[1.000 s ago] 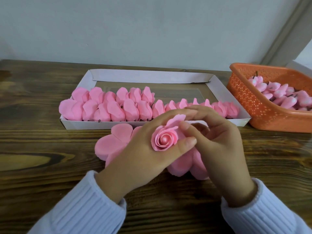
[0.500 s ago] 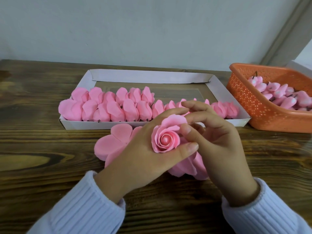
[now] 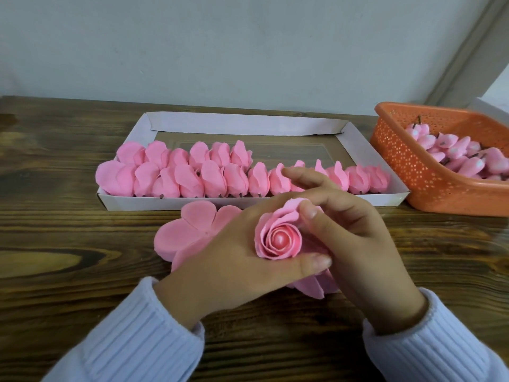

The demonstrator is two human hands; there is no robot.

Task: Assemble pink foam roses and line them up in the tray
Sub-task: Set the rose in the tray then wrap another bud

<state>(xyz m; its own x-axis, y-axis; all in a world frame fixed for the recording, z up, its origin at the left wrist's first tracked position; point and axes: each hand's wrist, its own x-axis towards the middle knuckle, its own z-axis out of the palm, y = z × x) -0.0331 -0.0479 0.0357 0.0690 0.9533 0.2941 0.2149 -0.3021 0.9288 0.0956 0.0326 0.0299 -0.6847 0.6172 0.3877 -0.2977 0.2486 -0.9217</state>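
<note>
Pink foam is closing up round the half-made rose, and that is the change over the last second. The outer petal at its top stood loose and flared a moment ago. Now it lies closer against the spiral, with a right fingertip pressed on its edge. The right hand has also lifted one finger clear, pointing toward the tray.

The left hand has not let go. Its grip is clamped on the flower, thumb under the bloom and fingers curled behind it, just above the tabletop in front of the tray. The right grip is closed on the same flower from the far side.

More unwrapped petals hang below the hands, so I judge that the wrapping is only partly done and the flower is not ready to set down. A flat petal piece lies on the tabletop under the left hand.

In the tray, the finished roses fill the near row and begin a second row at the left, where this one probably goes. The orange basket at the right holds the buds.
</note>
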